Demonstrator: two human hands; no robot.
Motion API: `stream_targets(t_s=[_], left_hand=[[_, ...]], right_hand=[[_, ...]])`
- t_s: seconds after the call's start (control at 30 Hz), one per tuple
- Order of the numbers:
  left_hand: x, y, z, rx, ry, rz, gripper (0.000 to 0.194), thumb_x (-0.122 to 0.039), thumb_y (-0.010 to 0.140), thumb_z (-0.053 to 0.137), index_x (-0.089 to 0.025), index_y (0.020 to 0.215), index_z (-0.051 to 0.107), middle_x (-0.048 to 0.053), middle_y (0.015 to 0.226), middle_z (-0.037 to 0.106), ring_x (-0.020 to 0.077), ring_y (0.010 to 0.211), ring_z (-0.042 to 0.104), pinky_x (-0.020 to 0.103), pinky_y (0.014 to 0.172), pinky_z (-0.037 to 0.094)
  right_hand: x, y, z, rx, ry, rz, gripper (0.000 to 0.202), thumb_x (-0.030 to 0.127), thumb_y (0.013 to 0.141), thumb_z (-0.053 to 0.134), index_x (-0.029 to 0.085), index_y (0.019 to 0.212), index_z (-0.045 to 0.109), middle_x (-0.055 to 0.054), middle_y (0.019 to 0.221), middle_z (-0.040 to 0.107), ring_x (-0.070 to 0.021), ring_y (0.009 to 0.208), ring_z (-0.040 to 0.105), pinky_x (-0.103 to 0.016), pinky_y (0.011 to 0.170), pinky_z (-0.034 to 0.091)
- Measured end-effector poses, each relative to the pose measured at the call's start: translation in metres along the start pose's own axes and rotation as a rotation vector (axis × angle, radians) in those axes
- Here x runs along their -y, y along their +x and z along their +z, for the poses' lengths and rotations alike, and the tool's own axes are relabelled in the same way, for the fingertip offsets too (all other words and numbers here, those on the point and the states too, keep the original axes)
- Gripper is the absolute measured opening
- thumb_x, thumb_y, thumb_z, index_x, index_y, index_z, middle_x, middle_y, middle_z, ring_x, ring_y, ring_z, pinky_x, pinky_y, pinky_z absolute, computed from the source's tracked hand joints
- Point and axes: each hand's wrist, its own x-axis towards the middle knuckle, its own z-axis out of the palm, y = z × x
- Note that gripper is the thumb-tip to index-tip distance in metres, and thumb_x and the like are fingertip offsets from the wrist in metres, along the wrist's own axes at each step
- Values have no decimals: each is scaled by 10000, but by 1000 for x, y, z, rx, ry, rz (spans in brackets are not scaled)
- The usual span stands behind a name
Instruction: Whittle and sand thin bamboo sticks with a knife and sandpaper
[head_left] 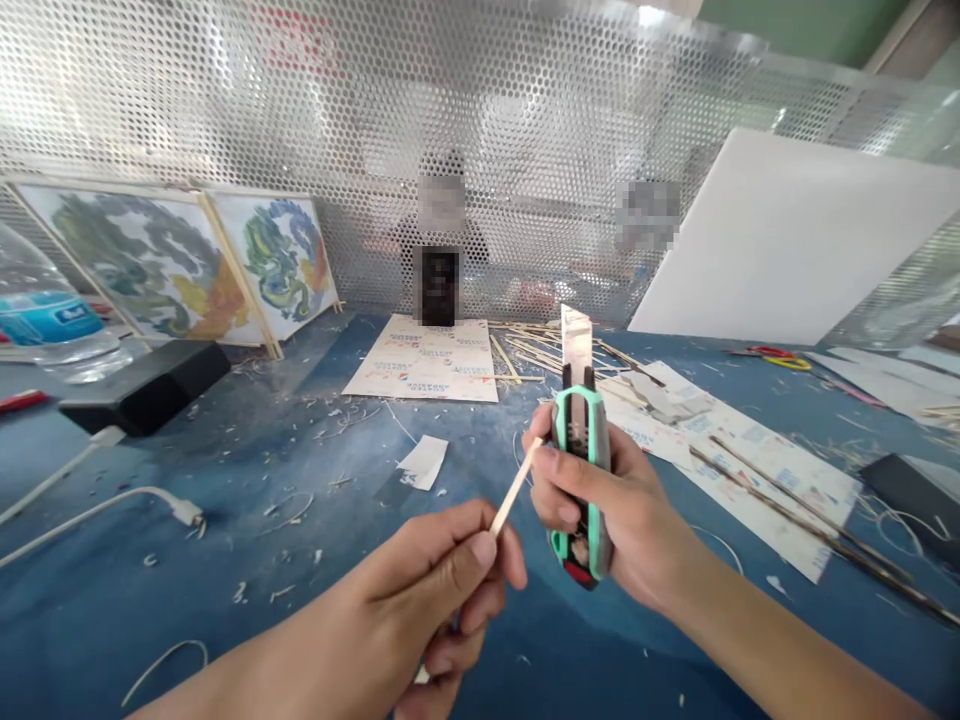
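Observation:
In the middle of the head view, my left hand [442, 580] pinches a thin pale wooden strip [512, 497] between thumb and fingers. The strip slants up to the right, and its upper end meets the thumb and fingertips of my right hand [622, 490]. That hand is closed round a green and black utility knife [598, 470], held upright. The knife's wide blade [577, 340] is out and points up, apart from the strip. A small pale bit shows under my left fingers; what it is I cannot make out.
Sandpaper sheets [435, 365] lie ahead, with several thin sticks [525, 350] beside them. Dark sticks [795, 510] and scissors [784, 357] lie right. Framed dragon paintings [150, 260], a water bottle [64, 320] and a black power block [146, 385] stand left. Shavings litter the blue table [247, 540].

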Motion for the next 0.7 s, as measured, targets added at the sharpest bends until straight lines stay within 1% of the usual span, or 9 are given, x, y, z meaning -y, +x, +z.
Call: stream_targets(t_s=[0.07,0.13,0.23,0.3,0.4,0.47,0.53,0.6,0.7], left_hand=[[3,0,-2,5,6,12,284,-457,1022,458,-227,1051,622,-36,763,404,78,598,322,161,473,313],[2,1,-2,10,2,-26,268,-446,1027,453,-244,1080,621,-42,757,386,76,593,305,152,464,284],[-4,1,0,-6,43,-108,289,-436,1046,394,-245,1044,611,-54,726,357,64,551,269,147,448,246],[-8,2,3,-38,64,-100,307,-468,1041,382,-251,1017,599,-68,684,329,55,503,220,151,425,205],[-10,4,4,-57,79,-15,319,-498,1029,399,-252,1020,601,-82,637,285,57,475,168,165,410,172],[-8,4,4,-66,97,9,313,-477,1035,404,-245,1045,614,-76,650,300,60,495,196,169,432,203],[-4,3,3,-72,116,-6,294,-462,1035,418,-250,1079,617,-62,694,355,62,525,252,177,466,247],[0,2,2,-63,120,-42,297,-479,1028,428,-258,1104,612,-51,732,394,67,546,288,191,487,268],[6,0,-2,-90,101,-19,346,-522,1022,410,-256,1092,620,-47,744,391,75,565,286,198,513,278]], right_hand=[[3,3,-4,-13,-2,-28,111,254,897,707,252,961,617,74,621,442,-53,487,386,-216,484,332],[7,6,-9,-41,-8,-72,103,225,892,700,246,937,610,67,674,466,-46,484,397,-219,479,336],[11,10,-15,-100,-49,-157,91,204,901,680,241,923,601,59,727,490,-45,491,408,-227,483,343],[11,11,-17,-125,-104,-199,72,225,917,672,242,934,604,57,724,497,-51,498,416,-233,492,352],[7,10,-15,-77,-161,-159,54,282,947,648,241,939,614,70,626,453,-63,489,398,-235,497,361],[3,8,-13,-14,-160,-91,67,297,951,645,240,933,617,79,581,425,-66,481,389,-230,489,356],[1,7,-10,16,-156,-54,78,295,939,662,236,917,616,72,606,468,-61,484,400,-223,480,343],[2,7,-10,-5,-156,-70,98,298,928,677,231,895,612,59,667,523,-51,484,410,-219,467,329],[9,11,-13,-120,-184,-134,115,315,925,680,235,886,606,56,721,542,-47,477,413,-224,461,335]])
